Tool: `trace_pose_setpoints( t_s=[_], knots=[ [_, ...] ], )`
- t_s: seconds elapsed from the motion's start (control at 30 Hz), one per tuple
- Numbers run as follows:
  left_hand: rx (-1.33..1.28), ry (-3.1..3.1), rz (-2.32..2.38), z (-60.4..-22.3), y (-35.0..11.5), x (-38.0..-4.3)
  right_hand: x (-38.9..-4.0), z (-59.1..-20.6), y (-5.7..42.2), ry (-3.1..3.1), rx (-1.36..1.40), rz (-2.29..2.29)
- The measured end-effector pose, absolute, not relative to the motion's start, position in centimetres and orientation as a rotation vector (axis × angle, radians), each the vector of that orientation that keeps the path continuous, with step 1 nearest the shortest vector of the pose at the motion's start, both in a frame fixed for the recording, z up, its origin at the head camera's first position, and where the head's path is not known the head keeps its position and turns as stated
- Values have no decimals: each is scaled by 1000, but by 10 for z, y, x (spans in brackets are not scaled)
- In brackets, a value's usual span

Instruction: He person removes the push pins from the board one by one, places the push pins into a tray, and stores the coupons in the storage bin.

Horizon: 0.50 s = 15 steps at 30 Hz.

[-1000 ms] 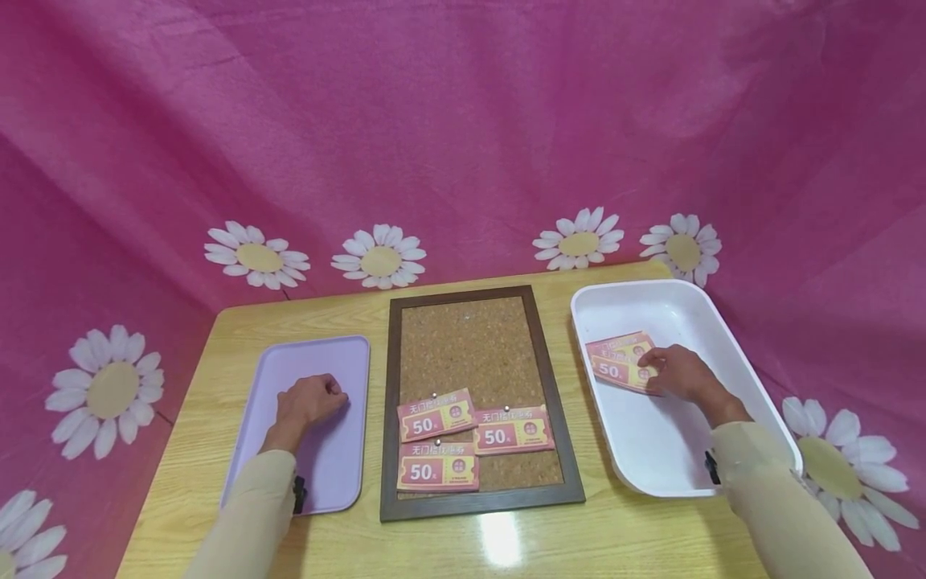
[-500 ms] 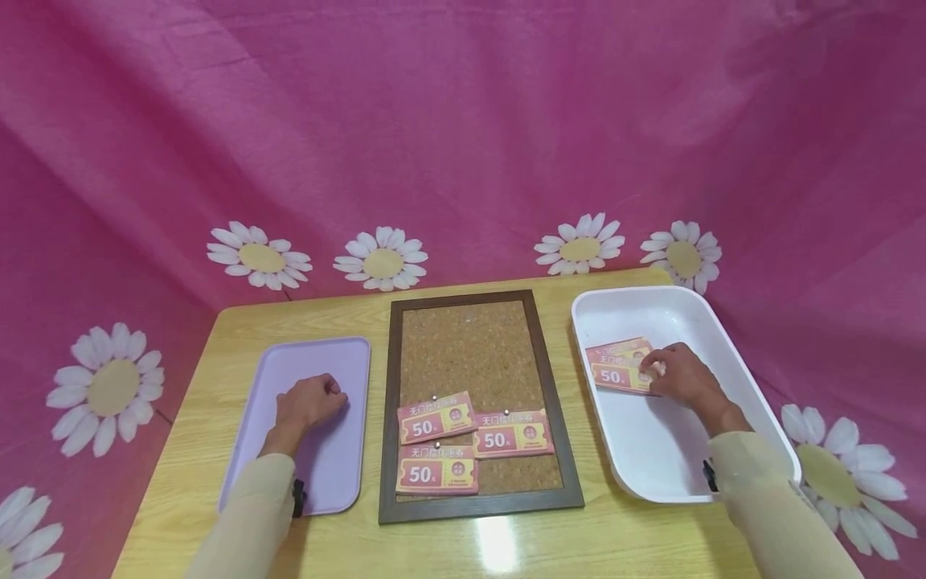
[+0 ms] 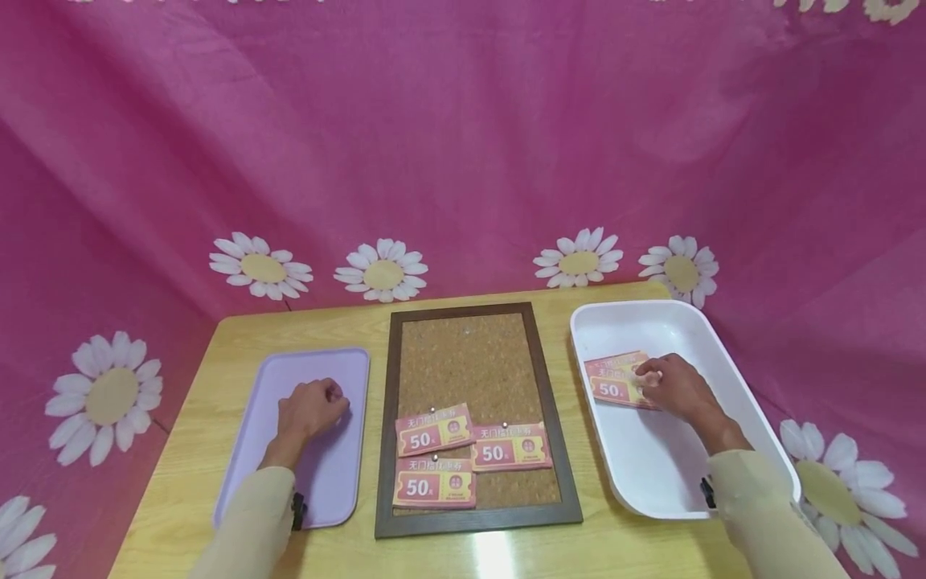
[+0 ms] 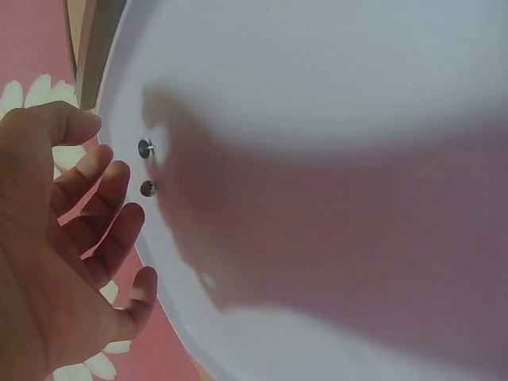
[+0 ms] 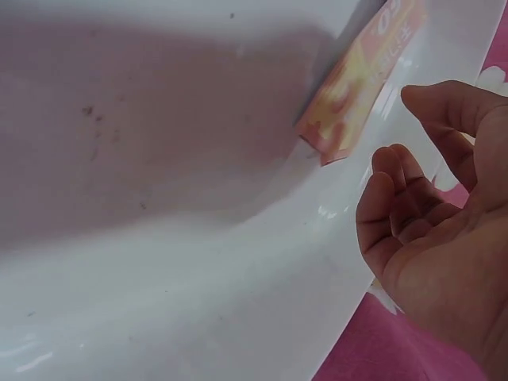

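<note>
My left hand [image 3: 311, 414] hovers over the purple tray [image 3: 278, 378], its fingers loosely bent and nothing between them. In the left wrist view, two small metal thumbtacks [image 4: 146, 149] lie near the tray's edge, just beyond the fingertips. Inside the white basin [image 3: 665, 478], my right hand [image 3: 680, 394] has its fingertips right at the right end of a few overlapping pink and yellow coupons [image 3: 611, 390]. The right wrist view shows a gap between thumb and curved fingers, with the coupons [image 5: 353, 95] lying against the basin's wall a little past them.
Between tray and basin lies a dark-framed corkboard [image 3: 463, 362]. Pinned on its lower half are three coupons [image 3: 434, 484], each with a tack at its top edge. A pink curtain with daisies [image 3: 579, 263] hangs behind the wooden table [image 3: 325, 322].
The head view has tilted up slightly, so everything sits lower in it. The right hand stays at the coupons, which have shifted slightly under its fingers. The left hand stays over the tray.
</note>
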<state>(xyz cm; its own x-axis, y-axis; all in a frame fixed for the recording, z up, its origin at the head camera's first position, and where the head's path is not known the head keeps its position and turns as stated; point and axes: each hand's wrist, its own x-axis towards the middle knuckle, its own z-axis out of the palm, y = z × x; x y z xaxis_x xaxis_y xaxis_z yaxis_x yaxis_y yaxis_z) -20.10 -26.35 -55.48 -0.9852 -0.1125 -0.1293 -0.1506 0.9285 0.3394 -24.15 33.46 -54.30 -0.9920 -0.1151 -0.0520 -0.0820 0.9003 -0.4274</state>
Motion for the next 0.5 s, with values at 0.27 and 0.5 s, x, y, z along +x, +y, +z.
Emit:
trace_pose_setpoints(
  t_s=[0.27, 0.5],
  knots=[
    [-213, 3035, 550, -551, -260, -201, -240, -537, 323, 3002, -155, -687],
    [-224, 3039, 607, -549, -252, -199, -236, -534, 318, 3009, -173, -700]
  ],
)
